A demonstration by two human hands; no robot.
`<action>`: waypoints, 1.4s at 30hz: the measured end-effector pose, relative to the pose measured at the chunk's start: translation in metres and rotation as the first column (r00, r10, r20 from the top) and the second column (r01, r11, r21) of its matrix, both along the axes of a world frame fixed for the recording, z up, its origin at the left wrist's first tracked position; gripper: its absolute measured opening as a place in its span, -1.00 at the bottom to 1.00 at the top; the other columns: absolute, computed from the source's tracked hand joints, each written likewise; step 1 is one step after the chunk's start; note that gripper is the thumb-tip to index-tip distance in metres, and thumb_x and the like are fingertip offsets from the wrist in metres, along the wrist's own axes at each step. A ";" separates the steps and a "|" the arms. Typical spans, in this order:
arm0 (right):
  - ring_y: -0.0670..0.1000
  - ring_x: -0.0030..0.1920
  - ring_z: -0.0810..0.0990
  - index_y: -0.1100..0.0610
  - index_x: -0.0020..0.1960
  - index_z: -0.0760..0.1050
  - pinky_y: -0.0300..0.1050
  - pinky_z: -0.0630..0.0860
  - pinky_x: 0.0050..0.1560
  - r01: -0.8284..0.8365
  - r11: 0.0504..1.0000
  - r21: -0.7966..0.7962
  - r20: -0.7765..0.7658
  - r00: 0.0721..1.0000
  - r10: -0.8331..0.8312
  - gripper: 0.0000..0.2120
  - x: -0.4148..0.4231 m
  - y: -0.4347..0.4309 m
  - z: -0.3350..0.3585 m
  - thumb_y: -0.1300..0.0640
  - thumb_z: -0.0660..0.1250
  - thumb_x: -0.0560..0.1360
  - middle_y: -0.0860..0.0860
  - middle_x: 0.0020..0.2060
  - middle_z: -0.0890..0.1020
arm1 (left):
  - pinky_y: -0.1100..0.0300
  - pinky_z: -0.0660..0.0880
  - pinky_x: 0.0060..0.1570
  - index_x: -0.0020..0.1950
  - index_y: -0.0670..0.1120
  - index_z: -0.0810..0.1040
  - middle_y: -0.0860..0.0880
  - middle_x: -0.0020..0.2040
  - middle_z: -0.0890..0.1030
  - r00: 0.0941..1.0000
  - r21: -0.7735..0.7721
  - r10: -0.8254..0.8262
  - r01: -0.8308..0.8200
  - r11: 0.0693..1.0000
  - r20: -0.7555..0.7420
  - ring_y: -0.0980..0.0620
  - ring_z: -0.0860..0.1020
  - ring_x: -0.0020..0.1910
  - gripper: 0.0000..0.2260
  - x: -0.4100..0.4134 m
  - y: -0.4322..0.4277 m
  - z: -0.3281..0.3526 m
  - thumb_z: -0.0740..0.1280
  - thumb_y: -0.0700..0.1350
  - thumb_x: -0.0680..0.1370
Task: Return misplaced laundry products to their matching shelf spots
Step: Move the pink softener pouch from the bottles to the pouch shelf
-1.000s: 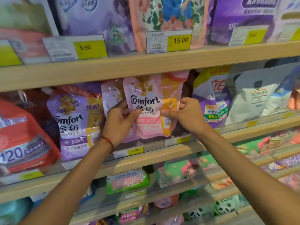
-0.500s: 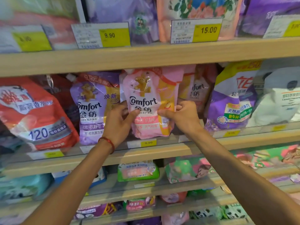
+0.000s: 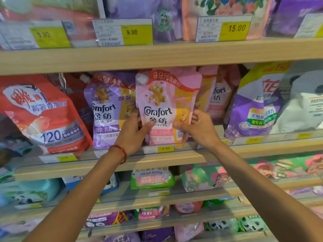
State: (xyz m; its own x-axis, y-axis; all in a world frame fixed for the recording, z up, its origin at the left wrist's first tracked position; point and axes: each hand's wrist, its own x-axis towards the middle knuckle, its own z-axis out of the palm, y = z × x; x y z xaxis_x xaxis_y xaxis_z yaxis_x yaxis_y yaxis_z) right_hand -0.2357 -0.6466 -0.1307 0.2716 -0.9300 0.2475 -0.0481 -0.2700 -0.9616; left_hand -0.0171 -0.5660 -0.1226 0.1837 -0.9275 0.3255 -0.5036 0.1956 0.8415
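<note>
Upright, pink Comfort pouch (image 3: 166,109) stands on wooden shelf (image 3: 174,158).

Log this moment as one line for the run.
hands: left, right both gripping pink Comfort pouch | pouch: upright, shelf front | neighbour: purple Comfort pouch left

Both arms raised fwd; left hand (image 3: 132,133) & right hand (image 3: 199,128) pinching, thumbs front, fingers apparently behind.

On the middle shelf (image 3: 157,159) stand two pink Comfort pouches (image 3: 167,105), one purple Comfort pouch (image 3: 108,110), one red pouch (image 3: 42,116) far left. Two hands (image 3: 132,135) show.
</note>
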 end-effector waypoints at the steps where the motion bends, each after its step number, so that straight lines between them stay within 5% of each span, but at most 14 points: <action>1: -0.02 -0.08 0.77 0.29 0.08 0.61 -0.18 0.68 -0.11 -0.022 1.000 -0.010 -0.028 0.999 0.021 -0.66 -0.002 0.000 0.000 0.27 0.62 0.36 0.05 -0.07 0.78 | 0.32 0.58 0.01 0.38 -0.09 0.37 0.07 0.18 0.65 1.000 0.027 0.000 0.000 1.000 0.015 0.15 0.65 0.10 -0.67 0.000 0.001 -0.001 0.35 -0.06 0.65; 4: -0.07 -0.06 0.74 0.19 0.14 0.56 -0.24 0.64 -0.08 -0.099 0.993 -0.065 -0.136 0.987 0.090 -0.60 -0.010 0.002 0.001 0.19 0.62 0.38 0.04 -0.05 0.76 | 0.11 0.60 0.17 0.37 -0.01 0.35 0.08 0.24 0.62 0.999 0.098 -0.041 0.045 0.994 -0.035 0.03 0.63 0.24 -0.60 0.001 0.005 -0.007 0.43 -0.05 0.60; 7: 0.01 -0.06 0.73 0.05 0.18 0.51 -0.17 0.67 -0.04 -0.147 0.984 -0.104 -0.287 0.951 0.112 -0.47 -0.018 0.004 0.003 0.19 0.68 0.30 0.04 -0.03 0.72 | 0.02 0.61 0.21 0.38 0.07 0.28 0.10 0.27 0.61 0.993 0.152 -0.110 0.104 0.983 0.031 0.05 0.61 0.26 -0.32 0.001 0.008 -0.008 0.61 -0.07 0.42; 10: -0.05 -0.12 0.71 0.01 0.20 0.48 -0.12 0.67 -0.05 -0.128 0.979 -0.161 -0.369 0.927 0.060 -0.43 -0.014 0.010 0.000 0.24 0.66 0.32 -0.08 -0.07 0.72 | -0.02 0.62 0.22 0.39 0.02 0.30 0.05 0.28 0.61 0.996 0.095 -0.065 0.059 0.994 0.066 0.02 0.61 0.27 -0.32 -0.002 0.007 -0.011 0.62 -0.16 0.42; 12: -0.21 -0.20 0.67 0.01 0.20 0.50 -0.25 0.60 -0.09 -0.073 0.974 -0.215 -0.361 0.933 -0.010 -0.47 -0.010 0.015 -0.006 0.21 0.65 0.34 -0.22 -0.18 0.69 | 0.03 0.62 0.22 0.39 -0.01 0.32 0.07 0.26 0.61 0.997 0.049 -0.030 0.027 0.998 0.065 0.04 0.61 0.26 -0.33 -0.005 0.008 -0.014 0.61 -0.22 0.42; 18: -0.26 -0.13 0.69 -0.05 0.14 0.50 -0.40 0.57 -0.05 -0.006 0.970 -0.242 -0.334 0.939 -0.077 -0.55 -0.004 0.020 -0.014 0.15 0.64 0.36 -0.34 -0.16 0.69 | 0.30 0.59 0.06 0.29 0.06 0.31 0.11 0.21 0.60 0.997 -0.006 0.018 -0.017 1.000 0.076 0.06 0.62 0.20 -0.38 -0.005 0.007 -0.019 0.60 -0.21 0.42; 24: -0.06 0.02 0.72 -0.01 0.22 0.51 0.12 0.63 0.12 0.062 0.964 -0.258 -0.349 0.925 -0.153 -0.54 -0.002 0.031 -0.016 0.08 0.61 0.39 -0.12 0.02 0.73 | 0.03 0.65 0.13 0.26 0.05 0.33 0.09 0.19 0.62 0.994 -0.035 0.032 -0.029 0.999 0.104 -0.01 0.65 0.21 -0.40 -0.004 0.007 -0.023 0.62 -0.18 0.40; 27: -0.05 0.03 0.69 -0.11 0.19 0.52 0.15 0.63 0.11 0.155 0.954 -0.255 -0.344 0.908 -0.239 -0.52 0.000 0.043 -0.016 -0.01 0.61 0.33 -0.15 -0.03 0.72 | -0.07 0.65 0.14 0.25 0.03 0.34 0.03 0.20 0.66 0.991 -0.013 0.024 -0.023 1.000 0.129 -0.05 0.65 0.19 -0.38 0.001 0.006 -0.022 0.65 -0.12 0.36; 30: -0.12 0.07 0.59 -0.21 0.18 0.46 -0.02 0.59 0.05 0.349 0.825 -0.445 -0.329 0.793 -0.513 -0.53 0.002 0.066 -0.016 -0.15 0.55 0.33 -0.27 0.00 0.61 | -0.10 0.64 0.14 0.27 -0.01 0.35 -0.01 0.22 0.66 0.987 -0.002 0.003 -0.002 1.000 0.158 -0.05 0.66 0.17 -0.39 0.002 0.010 -0.019 0.63 -0.10 0.38; 32: -0.02 0.10 0.57 -0.11 0.16 0.49 -0.02 0.56 0.00 0.375 0.710 -0.596 -0.330 0.692 -0.642 -0.62 0.002 0.080 -0.015 -0.16 0.49 0.41 -0.16 0.03 0.60 | -0.10 0.63 0.18 0.31 -0.02 0.35 -0.03 0.25 0.64 0.986 -0.010 0.007 -0.006 1.000 0.169 -0.06 0.64 0.20 -0.41 -0.001 0.018 -0.015 0.60 -0.11 0.42; 38: 0.08 0.01 0.59 0.08 0.07 0.64 -0.02 0.51 -0.14 0.192 0.535 -0.823 -0.335 0.597 -0.729 -0.70 0.003 0.109 0.004 -0.08 0.37 0.46 0.00 -0.05 0.66 | -0.02 0.61 0.13 0.42 0.03 0.27 0.02 0.32 0.52 0.947 -0.184 0.137 -0.085 0.979 0.291 0.02 0.60 0.17 -0.47 -0.009 0.061 0.010 0.45 -0.03 0.54; 42: 0.14 -0.01 0.62 0.12 0.04 0.64 0.04 0.58 -0.14 0.107 0.548 -0.830 -0.368 0.633 -0.681 -0.68 0.006 0.131 0.014 -0.11 0.35 0.47 0.04 -0.07 0.67 | -0.04 0.57 0.11 0.47 -0.09 0.33 -0.09 0.33 0.48 0.835 -0.254 0.259 -0.148 0.956 0.486 -0.12 0.53 0.23 -0.51 -0.012 0.102 0.025 0.37 0.01 0.60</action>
State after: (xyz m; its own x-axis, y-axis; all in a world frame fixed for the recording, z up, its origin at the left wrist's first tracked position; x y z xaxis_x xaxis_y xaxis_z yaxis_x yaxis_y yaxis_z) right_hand -0.2295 -0.5153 -0.1167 0.2619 -0.5743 0.7756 -0.7968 -0.5821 -0.1620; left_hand -0.0287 -0.4643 -0.0976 0.1185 -0.7934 0.5971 -0.8955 0.1743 0.4094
